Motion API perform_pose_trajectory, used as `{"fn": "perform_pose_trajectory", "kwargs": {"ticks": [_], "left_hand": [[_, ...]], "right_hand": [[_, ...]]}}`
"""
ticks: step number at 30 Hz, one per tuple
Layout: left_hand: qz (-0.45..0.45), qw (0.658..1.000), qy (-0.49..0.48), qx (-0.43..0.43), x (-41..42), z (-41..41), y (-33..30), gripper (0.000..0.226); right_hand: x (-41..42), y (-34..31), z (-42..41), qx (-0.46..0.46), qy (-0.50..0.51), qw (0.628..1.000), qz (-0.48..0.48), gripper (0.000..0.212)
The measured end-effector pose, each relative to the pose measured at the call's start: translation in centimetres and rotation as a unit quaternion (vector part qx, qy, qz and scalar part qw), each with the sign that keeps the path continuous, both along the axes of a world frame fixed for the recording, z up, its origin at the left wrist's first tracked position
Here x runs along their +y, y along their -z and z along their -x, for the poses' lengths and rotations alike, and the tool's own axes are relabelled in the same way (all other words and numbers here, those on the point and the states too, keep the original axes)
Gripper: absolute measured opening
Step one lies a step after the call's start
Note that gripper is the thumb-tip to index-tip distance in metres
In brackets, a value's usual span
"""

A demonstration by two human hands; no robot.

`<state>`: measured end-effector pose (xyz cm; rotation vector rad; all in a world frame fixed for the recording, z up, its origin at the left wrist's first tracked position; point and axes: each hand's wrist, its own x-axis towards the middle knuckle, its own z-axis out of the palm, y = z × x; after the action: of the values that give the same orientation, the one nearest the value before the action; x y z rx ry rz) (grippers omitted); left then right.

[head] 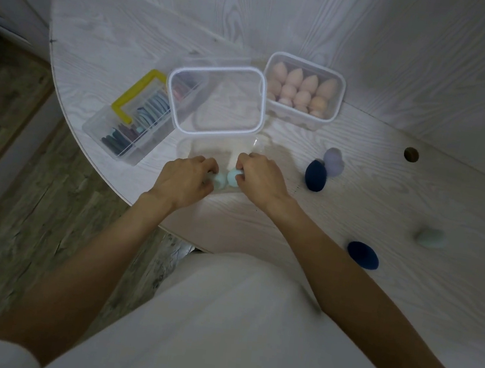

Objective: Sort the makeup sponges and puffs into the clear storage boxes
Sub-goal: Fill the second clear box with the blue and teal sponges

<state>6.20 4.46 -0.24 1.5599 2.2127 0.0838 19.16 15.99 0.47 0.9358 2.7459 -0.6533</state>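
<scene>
left hand [186, 177] curled on a pale blue sponge [220, 180], right hand [258, 176] pinched another pale blue sponge [232, 177], both touching inside the open clear box [185, 144]. puff box with yellow handle [127, 122] left of grips; navy sponges [315, 175] right.

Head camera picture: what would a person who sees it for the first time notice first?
Probably the two hands, left hand and right hand, each pinching a pale blue sponge at the near wall of an open clear box in the middle. Behind it to the right, a box of peach sponges stands out; two dark blue sponges lie loose on the white table.
</scene>
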Motion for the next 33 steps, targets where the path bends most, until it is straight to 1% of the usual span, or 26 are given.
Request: {"fn": "perform_pose_trajectory", "kwargs": {"ticks": [3, 6, 8, 9, 11, 13, 15, 17, 20, 24, 29, 31, 33], "left_hand": [[0.013, 1.000, 0.009, -0.002, 0.0, -0.1, -0.4, 0.032], [0.036, 0.999, 0.007, -0.025, -0.1, -0.7, -1.0, 0.048], [0.063, 0.998, 0.019, -0.013, -0.3, -1.3, -1.2, 0.060], [0.068, 0.997, 0.031, 0.000, -0.6, -1.6, -1.1, 0.061], [0.050, 0.998, 0.036, 0.014, -1.0, -2.3, -0.8, 0.054], [0.022, 0.999, 0.029, 0.006, -1.2, -2.7, -0.4, 0.045], [0.001, 1.000, 0.028, -0.003, -1.1, -2.8, -0.2, 0.041], [-0.005, 0.999, 0.035, -0.003, -0.7, -2.6, 0.1, 0.044], [-0.005, 0.998, 0.058, 0.001, 0.0, -2.4, 0.2, 0.057], [0.000, 0.998, 0.067, 0.001, 0.9, -3.0, 0.2, 0.053], [0.012, 0.997, 0.070, -0.004, 2.1, -5.4, 0.2, 0.056], [0.001, 0.998, 0.067, -0.011, 2.5, -6.3, 0.1, 0.057], [-0.014, 0.997, 0.078, -0.017, 2.9, -7.2, 0.1, 0.056]], "right_hand": [[0.0, 0.0, -0.1, 0.001, 0.001, 1.000, -0.001, 0.014], [-0.1, -0.2, -0.2, 0.007, 0.002, 1.000, -0.001, 0.016], [-0.3, -0.5, -0.3, 0.009, -0.002, 1.000, -0.008, 0.019], [-0.4, -0.6, -0.4, 0.007, -0.007, 1.000, -0.017, 0.019], [-0.7, -0.6, -0.6, -0.001, -0.013, 0.999, -0.033, 0.019], [-1.1, -0.5, -0.7, -0.002, -0.015, 0.999, -0.035, 0.019], [-1.1, -0.5, -0.8, 0.006, -0.013, 1.000, -0.026, 0.020], [-0.9, -0.5, -1.0, 0.013, -0.003, 1.000, -0.012, 0.024], [-0.6, -0.2, -1.8, 0.021, 0.012, 1.000, 0.011, 0.028], [-0.6, 0.3, -3.4, 0.057, 0.038, 0.997, 0.027, 0.035], [0.0, 0.6, -5.9, 0.089, 0.088, 0.992, -0.009, 0.021], [0.1, 0.6, -7.2, 0.107, 0.080, 0.991, -0.011, 0.020], [-0.1, 0.4, -8.9, 0.151, 0.080, 0.985, -0.019, 0.021]]}}
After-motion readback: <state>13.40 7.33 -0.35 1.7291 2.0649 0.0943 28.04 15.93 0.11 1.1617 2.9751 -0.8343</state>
